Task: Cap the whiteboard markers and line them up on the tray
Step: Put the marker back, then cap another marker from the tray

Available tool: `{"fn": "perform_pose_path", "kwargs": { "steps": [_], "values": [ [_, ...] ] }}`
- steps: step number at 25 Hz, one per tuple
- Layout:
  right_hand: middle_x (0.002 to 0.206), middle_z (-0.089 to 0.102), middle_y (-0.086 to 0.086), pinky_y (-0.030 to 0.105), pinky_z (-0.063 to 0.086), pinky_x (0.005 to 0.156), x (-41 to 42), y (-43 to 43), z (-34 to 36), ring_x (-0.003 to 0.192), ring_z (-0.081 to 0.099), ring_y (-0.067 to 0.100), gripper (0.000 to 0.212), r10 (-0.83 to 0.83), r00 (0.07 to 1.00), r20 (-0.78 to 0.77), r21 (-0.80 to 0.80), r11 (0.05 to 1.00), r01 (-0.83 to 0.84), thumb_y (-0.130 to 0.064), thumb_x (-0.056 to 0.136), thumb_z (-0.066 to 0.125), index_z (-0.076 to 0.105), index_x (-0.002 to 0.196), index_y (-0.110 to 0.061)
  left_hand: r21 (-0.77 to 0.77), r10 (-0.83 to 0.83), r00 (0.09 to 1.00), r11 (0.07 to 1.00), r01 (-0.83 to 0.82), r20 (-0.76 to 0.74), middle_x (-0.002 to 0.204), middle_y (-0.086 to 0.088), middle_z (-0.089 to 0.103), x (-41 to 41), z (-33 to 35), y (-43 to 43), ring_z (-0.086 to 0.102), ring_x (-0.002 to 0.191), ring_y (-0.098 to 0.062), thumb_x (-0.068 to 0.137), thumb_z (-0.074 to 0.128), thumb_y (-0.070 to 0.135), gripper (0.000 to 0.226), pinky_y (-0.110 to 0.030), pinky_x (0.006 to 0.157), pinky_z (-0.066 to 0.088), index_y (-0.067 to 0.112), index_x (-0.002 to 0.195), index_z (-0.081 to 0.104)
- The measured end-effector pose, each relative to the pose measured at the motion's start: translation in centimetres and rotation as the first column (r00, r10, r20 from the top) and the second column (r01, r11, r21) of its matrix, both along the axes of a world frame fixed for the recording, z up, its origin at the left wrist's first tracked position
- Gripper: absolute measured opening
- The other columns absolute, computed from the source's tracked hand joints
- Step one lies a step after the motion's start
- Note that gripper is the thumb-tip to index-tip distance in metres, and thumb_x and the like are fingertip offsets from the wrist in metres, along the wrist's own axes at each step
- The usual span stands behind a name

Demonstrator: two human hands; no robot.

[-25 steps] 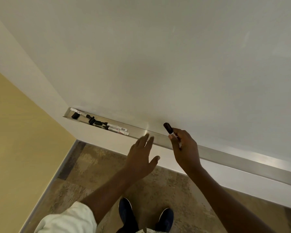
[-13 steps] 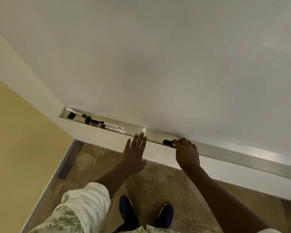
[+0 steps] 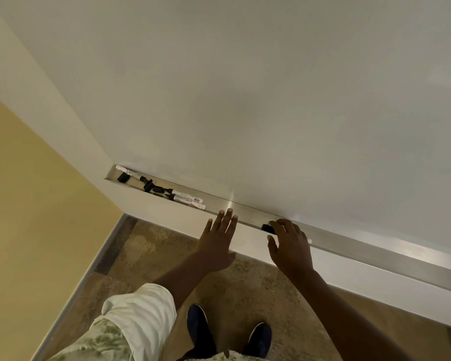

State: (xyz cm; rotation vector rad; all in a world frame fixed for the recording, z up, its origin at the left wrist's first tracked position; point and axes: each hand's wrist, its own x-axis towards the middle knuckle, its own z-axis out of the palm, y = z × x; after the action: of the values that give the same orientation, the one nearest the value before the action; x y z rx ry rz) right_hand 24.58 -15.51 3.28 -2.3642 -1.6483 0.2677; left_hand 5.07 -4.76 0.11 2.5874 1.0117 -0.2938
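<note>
Setting: metal tray along the foot of a whiteboard, viewed from above; floor and shoes below.
Marker in hand: black cap end lying in the tray, just left of the right fingertips; white tail end peeping out right of the hand; barrel hidden beneath it.
Right hand: arched over the marker, fingertips on or just above it, thumb hanging free in front of the tray lip; firm pinch or mere rest, cannot tell.
Left hand: flat and spread, fingers extended, tips at the tray's front lip; holding nothing.
Loose group: two white-barrelled markers side by side, black tips pointing left, seemingly uncapped; further left, black caps scattered among them, another marker and a cap at the tray's far left end.
Spacing: group well apart from the right hand, near the left.
Likely handling: light, stiff plastic tubes; smooth and round, so prone to rolling along the tray and slipping under a loose pinch; not fragile, though exposed tips likely to stain or dry.
Suggested hold: mid-barrel between thumb and two fingers, clear of the inked tip; cap gripped at its closed end and pushed on straight along the axis.
Risk: small caps easily knocked off the tray's lip to the floor.
Progress: judged early; one marker placed, others uncapped.
</note>
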Motion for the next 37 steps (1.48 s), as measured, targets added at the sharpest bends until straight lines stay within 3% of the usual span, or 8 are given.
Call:
{"fn": "perform_pose_path", "kwargs": {
  "steps": [2, 4, 7, 9, 15, 25, 31, 37],
  "values": [
    [0.125, 0.065, 0.008, 0.042, 0.053, 0.094, -1.6, 1.3, 0.2, 0.113, 0.061, 0.027, 0.037, 0.055, 0.998, -0.019, 0.020, 0.998, -0.055, -0.023, 0.089, 0.068, 0.063, 0.124, -0.014, -0.051, 0.013, 0.996, 0.999, -0.008, 0.086, 0.165, -0.009, -0.013, -0.5, 0.8, 0.6, -0.015, 0.151, -0.026, 0.095, 0.050, 0.048, 0.086, -0.045, 0.123, -0.002, 0.015, 0.156, -0.001],
    [0.126, 0.064, 0.006, 0.040, 0.054, 0.092, -3.4, 3.1, 0.5, 0.114, 0.060, 0.024, 0.036, 0.120, 0.991, -0.058, 0.037, 0.992, -0.118, -0.024, 0.092, 0.065, 0.063, 0.126, -0.014, -0.033, 0.100, 0.972, 0.995, -0.095, 0.214, 0.165, -0.012, 0.014, -1.8, 1.6, 1.2, 0.008, 0.153, -0.028, 0.095, 0.051, 0.041, 0.071, -0.045, 0.123, 0.014, 0.013, 0.154, 0.023],
    [0.124, 0.065, 0.005, 0.035, 0.056, 0.085, -6.6, 6.5, 0.8, 0.110, 0.061, 0.022, 0.034, 0.248, 0.965, -0.081, 0.069, 0.968, -0.243, -0.023, 0.093, 0.062, 0.063, 0.126, -0.014, 0.005, 0.288, 0.899, 0.952, -0.307, 0.331, 0.143, -0.014, 0.049, -5.1, 2.7, 3.0, 0.046, 0.132, -0.030, 0.093, 0.057, 0.033, 0.052, -0.045, 0.106, 0.043, 0.011, 0.139, 0.050],
    [0.124, 0.065, 0.006, 0.035, 0.056, 0.083, -9.0, 8.9, 0.9, 0.110, 0.060, 0.024, 0.035, 0.333, 0.941, -0.066, 0.059, 0.942, -0.330, -0.020, 0.093, 0.062, 0.061, 0.127, -0.012, 0.035, 0.375, 0.873, 0.914, -0.405, 0.313, 0.128, -0.012, 0.057, -7.6, 3.3, 4.5, 0.055, 0.116, -0.028, 0.092, 0.059, 0.031, 0.043, -0.043, 0.093, 0.049, 0.010, 0.130, 0.057],
    [0.130, 0.061, 0.009, 0.038, 0.053, 0.084, -14.5, 14.8, 0.7, 0.112, 0.059, 0.029, 0.040, 0.500, 0.863, 0.064, -0.029, 0.866, -0.500, -0.016, 0.092, 0.061, 0.056, 0.131, -0.011, 0.051, 0.531, 0.797, 0.823, -0.566, 0.288, 0.123, -0.012, 0.058, -13.0, 4.3, 7.9, 0.057, 0.109, -0.028, 0.095, 0.058, 0.029, 0.038, -0.043, 0.090, 0.050, 0.010, 0.127, 0.059],
    [0.120, 0.063, 0.010, 0.038, 0.053, 0.085, -15.4, 17.0, 0.0, 0.105, 0.061, 0.028, 0.034, 0.439, 0.888, 0.138, -0.090, 0.898, -0.430, -0.012, 0.092, 0.061, 0.059, 0.126, -0.011, -0.004, 0.554, 0.769, 0.812, -0.584, 0.319, 0.128, -0.013, 0.057, -13.4, 4.8, 11.5, 0.057, 0.113, -0.033, 0.094, 0.059, 0.023, 0.035, -0.046, 0.093, 0.049, 0.012, 0.127, 0.058],
    [0.116, 0.062, 0.010, 0.036, 0.052, 0.084, -14.8, 17.6, -0.3, 0.102, 0.060, 0.025, 0.025, 0.370, 0.920, 0.129, -0.105, 0.928, -0.358, -0.019, 0.095, 0.061, 0.061, 0.118, -0.009, -0.280, 0.755, 0.535, 0.644, -0.711, 0.379, 0.101, -0.011, 0.064, -11.4, 3.2, 10.9, 0.061, 0.087, -0.025, 0.092, 0.063, 0.023, 0.016, -0.031, 0.072, 0.044, 0.010, 0.100, 0.065],
    [0.115, 0.061, 0.010, 0.037, 0.051, 0.081, -14.7, 18.2, -0.1, 0.101, 0.060, 0.026, 0.029, 0.305, 0.950, 0.065, -0.093, 0.950, -0.298, -0.029, 0.093, 0.063, 0.059, 0.115, -0.009, -0.441, 0.859, 0.436, 0.513, -0.737, 0.270, 0.087, -0.008, 0.068, -10.3, 2.1, 10.7, 0.065, 0.088, -0.029, 0.093, 0.061, 0.033, 0.025, -0.033, 0.075, 0.046, 0.008, 0.091, 0.065]
  ]
}}
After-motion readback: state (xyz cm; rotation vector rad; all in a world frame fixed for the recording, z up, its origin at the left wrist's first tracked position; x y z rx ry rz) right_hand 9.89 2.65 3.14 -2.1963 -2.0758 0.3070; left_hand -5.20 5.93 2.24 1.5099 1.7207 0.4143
